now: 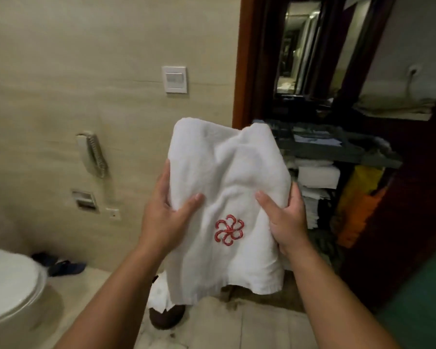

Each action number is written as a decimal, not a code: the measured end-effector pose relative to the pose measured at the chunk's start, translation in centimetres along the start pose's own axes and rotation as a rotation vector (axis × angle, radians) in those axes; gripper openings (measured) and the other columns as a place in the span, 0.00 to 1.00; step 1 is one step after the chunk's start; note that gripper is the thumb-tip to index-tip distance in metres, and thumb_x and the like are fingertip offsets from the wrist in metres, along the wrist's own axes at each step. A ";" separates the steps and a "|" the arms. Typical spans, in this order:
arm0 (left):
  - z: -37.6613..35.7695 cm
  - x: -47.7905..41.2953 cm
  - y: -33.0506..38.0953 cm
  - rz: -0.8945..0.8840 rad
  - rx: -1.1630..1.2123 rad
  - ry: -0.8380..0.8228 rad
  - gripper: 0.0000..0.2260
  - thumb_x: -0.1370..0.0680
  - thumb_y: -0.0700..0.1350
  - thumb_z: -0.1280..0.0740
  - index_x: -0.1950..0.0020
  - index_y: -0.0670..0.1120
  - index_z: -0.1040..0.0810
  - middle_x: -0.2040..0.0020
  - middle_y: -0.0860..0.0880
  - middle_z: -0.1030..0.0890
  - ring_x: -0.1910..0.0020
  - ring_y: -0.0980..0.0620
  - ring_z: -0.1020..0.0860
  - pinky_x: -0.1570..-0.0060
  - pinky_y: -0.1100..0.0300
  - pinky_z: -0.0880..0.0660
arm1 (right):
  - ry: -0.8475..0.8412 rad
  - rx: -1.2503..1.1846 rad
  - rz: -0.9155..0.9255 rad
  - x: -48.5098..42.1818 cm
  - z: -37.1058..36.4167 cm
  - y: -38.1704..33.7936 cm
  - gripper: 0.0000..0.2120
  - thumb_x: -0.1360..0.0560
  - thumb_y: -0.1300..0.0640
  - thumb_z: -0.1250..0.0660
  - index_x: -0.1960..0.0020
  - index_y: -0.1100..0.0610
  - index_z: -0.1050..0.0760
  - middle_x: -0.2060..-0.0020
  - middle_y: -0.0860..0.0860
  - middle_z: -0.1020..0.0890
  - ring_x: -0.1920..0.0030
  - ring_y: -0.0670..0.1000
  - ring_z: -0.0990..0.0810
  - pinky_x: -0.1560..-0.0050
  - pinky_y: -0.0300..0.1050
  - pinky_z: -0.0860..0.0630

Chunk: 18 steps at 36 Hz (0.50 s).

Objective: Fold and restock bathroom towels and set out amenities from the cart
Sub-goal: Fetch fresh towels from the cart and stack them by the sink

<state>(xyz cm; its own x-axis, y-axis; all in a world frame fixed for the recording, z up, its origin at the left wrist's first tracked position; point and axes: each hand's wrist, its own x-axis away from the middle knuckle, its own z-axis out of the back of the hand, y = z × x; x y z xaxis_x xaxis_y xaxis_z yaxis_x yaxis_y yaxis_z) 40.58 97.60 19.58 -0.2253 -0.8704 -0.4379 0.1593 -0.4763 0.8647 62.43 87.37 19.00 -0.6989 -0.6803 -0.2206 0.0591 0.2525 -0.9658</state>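
Just standing in the bathroom watching this. Way down at 8 o'clock there's the toilet (8,285). On the wall around 9 o'clock there's a corded wall phone (93,153), with a light switch (174,79) higher up.

Then the main event. The left hand (166,217) has hold of the left edge of a white towel (227,172), thumb across the front and fingers tucked behind. The towel is up in the air, dead centre. Its top is rumpled, its bottom hem hangs free above the floor, and a red flower logo (229,229) sits at 6 o'clock on the cloth, facing the person. The right hand (285,217) mirrors the left on the other edge, thumb in front and fingers wrapped behind. So both hands are clamped on the towel.

Over at 3 o'clock the housekeeping cart (337,152) is parked in the doorway. It has folded white linens (317,177) stacked inside and a yellow-orange bag (360,197) on its side.

My take is that it's terry cloth: light, soft and totally floppy, so it sags wherever nobody's holding it. It's not slippery or breakable. That mid-edge grip lets the top slump, so for a crisp fold I'd pinch the top corners instead.
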 end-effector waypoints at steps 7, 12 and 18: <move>-15.6 -8.0 -0.4 -0.091 0.052 -0.168 0.41 0.26 0.57 0.24 0.19 0.64 0.43 0.23 0.59 0.31 0.29 0.54 0.26 0.33 0.43 0.24 | 0.208 0.168 0.054 -10.0 9.4 1.7 0.35 0.31 0.41 0.21 0.27 0.41 0.32 0.36 0.41 0.21 0.38 0.46 0.20 0.39 0.57 0.19; -26.1 -12.5 0.5 -0.110 0.093 -0.221 0.40 0.25 0.57 0.25 0.19 0.65 0.44 0.24 0.63 0.33 0.30 0.56 0.27 0.33 0.45 0.24 | 0.241 0.171 0.062 -18.5 15.6 2.8 0.34 0.30 0.42 0.22 0.29 0.39 0.32 0.37 0.40 0.21 0.38 0.46 0.20 0.38 0.58 0.19; -36.0 -18.7 1.2 -0.079 0.093 -0.257 0.41 0.25 0.61 0.26 0.19 0.65 0.47 0.26 0.64 0.35 0.34 0.60 0.27 0.36 0.51 0.24 | 0.248 0.193 0.053 -29.1 20.9 3.9 0.34 0.33 0.37 0.22 0.31 0.34 0.32 0.37 0.37 0.21 0.38 0.45 0.21 0.37 0.58 0.20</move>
<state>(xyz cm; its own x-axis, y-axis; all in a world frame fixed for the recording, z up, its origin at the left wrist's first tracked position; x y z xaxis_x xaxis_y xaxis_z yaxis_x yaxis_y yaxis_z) 79.55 108.81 19.94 -0.4714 -0.7651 -0.4386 0.0456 -0.5179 0.8542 97.89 93.74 18.84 -0.8425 -0.4751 -0.2539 0.2176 0.1311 -0.9672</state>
